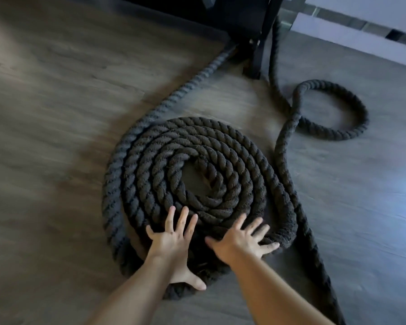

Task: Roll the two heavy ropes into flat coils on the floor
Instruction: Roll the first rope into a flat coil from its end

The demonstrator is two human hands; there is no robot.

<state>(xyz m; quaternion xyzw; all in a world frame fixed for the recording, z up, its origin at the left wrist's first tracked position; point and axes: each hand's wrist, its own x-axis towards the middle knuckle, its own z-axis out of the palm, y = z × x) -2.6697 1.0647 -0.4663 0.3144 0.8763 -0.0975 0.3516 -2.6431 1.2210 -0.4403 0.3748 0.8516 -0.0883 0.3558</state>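
Observation:
A thick black twisted rope lies in a flat spiral coil [197,179] on the wooden floor, several turns wide. My left hand [171,242] presses flat on the coil's near edge with fingers spread. My right hand [242,240] presses beside it, fingers spread, on the near right turns. From the coil's left side the rope's tail [188,85] runs up to a black frame. A second rope [333,109] hangs from the frame, makes one loose loop at the right and passes along the coil's right side toward the bottom edge.
A black metal frame [256,43] stands at the top centre, with both ropes leading to its base. A pale wall and baseboard [361,26] run across the top right. Wooden floor [56,113] stretches to the left.

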